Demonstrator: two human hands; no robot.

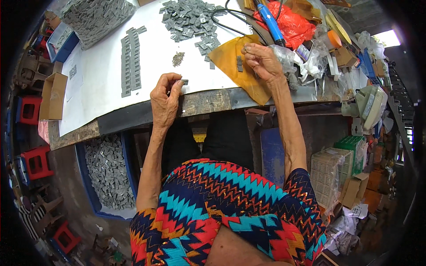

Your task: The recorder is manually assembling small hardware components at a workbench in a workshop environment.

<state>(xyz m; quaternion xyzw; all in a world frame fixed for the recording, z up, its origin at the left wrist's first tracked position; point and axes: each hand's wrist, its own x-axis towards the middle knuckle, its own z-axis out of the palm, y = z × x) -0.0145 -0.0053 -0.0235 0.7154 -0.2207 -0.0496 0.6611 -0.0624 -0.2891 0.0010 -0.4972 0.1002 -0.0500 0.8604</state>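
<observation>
My left hand (166, 98) is closed at the table's front edge, pinching a small grey plastic piece (185, 82) between thumb and fingers. Over an amber plastic sheet (224, 56), my right hand (262, 62) has its thumb and fingertips pressed together; what is in them is too small to name. Beside that hand, a few grey pieces (239, 63) lie on the sheet. A little heap of tiny brass-coloured parts (178, 59) sits beyond my left hand. To its left, similar grey pieces stand in two neat rows (131, 64).
Farther back are a loose pile of grey pieces (188, 20) and a full clear bag (95, 22). A blue electric screwdriver (270, 23) and a red plastic bag (290, 26) crowd the right side. Below the table stands a blue crate (84, 177) of grey pieces.
</observation>
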